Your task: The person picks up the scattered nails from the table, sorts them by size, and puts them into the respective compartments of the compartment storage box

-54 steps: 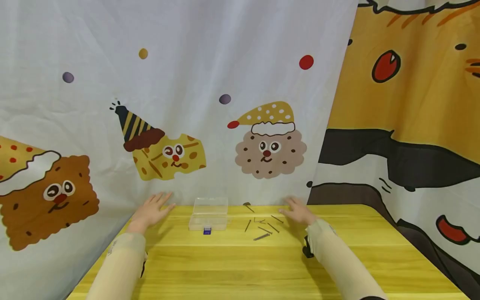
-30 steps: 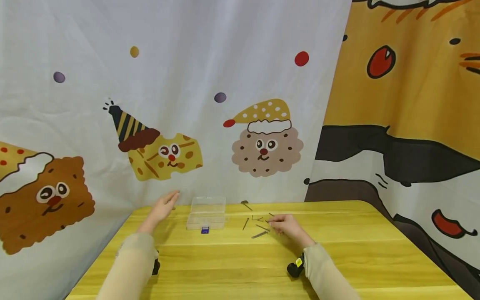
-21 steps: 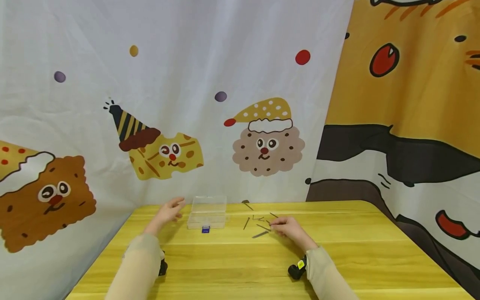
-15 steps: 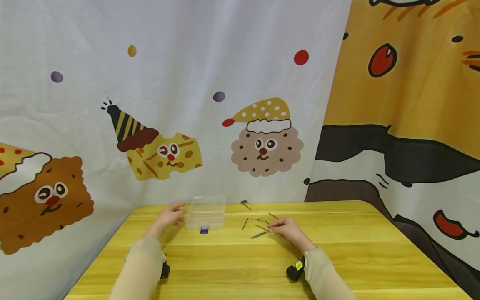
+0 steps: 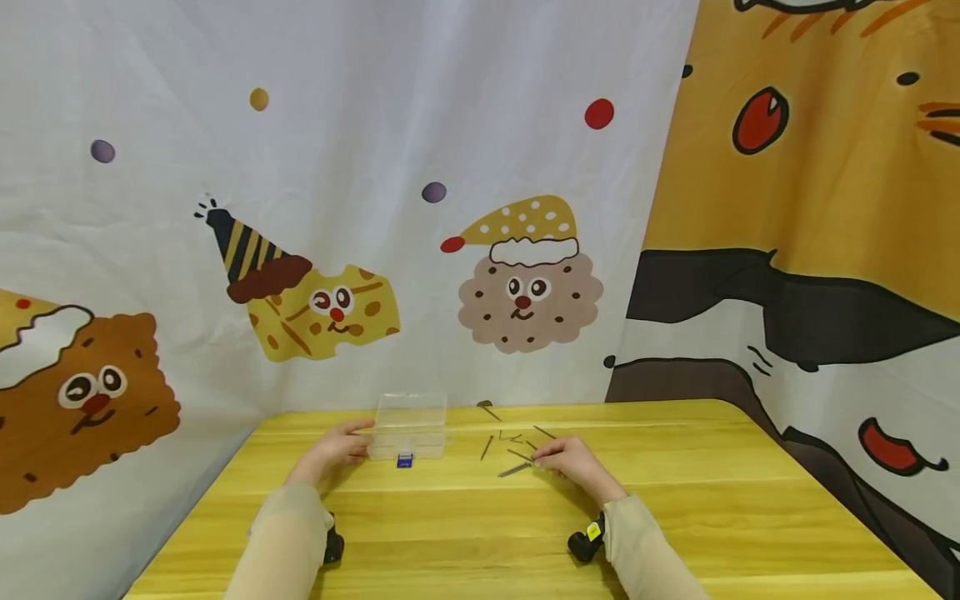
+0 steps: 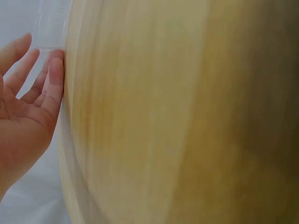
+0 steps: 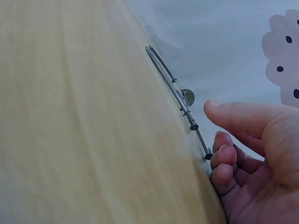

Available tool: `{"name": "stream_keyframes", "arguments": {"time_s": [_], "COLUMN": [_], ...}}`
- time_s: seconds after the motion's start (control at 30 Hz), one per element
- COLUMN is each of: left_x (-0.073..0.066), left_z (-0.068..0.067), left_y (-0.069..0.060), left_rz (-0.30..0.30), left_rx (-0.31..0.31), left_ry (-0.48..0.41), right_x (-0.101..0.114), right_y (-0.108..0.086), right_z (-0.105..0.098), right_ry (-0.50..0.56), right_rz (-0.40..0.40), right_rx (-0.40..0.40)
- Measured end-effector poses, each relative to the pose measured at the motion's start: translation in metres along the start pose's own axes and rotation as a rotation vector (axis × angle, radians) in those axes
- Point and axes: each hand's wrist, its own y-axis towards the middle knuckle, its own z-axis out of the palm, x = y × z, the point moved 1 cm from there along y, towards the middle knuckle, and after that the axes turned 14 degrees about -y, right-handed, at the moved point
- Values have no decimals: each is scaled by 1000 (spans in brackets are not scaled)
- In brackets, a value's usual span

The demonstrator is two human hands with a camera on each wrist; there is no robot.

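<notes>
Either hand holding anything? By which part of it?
Nothing visibly held: right hand, thumb apart from fingers, is beside the nails; left hand is at the clear box.

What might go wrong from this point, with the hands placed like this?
The nails lie close together, some crossing in view, so the right hand could nudge a neighbour or catch a point.

The left hand is at the end of the clear plastic box; a push there might slide it.

The box's lid stands raised, so a bump could perhaps tip it shut.
</notes>
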Motion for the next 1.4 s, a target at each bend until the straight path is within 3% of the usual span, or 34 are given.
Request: {"name": "stream_keyframes", "arguments": {"time_s": [0.67,1.13,1.4], "left_x": [9,10,8], "left_z": [-2,-1,2], "left_y": [-5,-2,-5], "left_rz": [9,13,4], "left_rx": [16,23,16], "left_ry": [-40,-78,-70], "right_x": [11,18,16], "right_y": [0,4,3], "right_z": [10,14,14], "right_ry": [-139,-258,-304], "right_rz": [43,55,66], "right_rx": [-42,-131,-117]}}
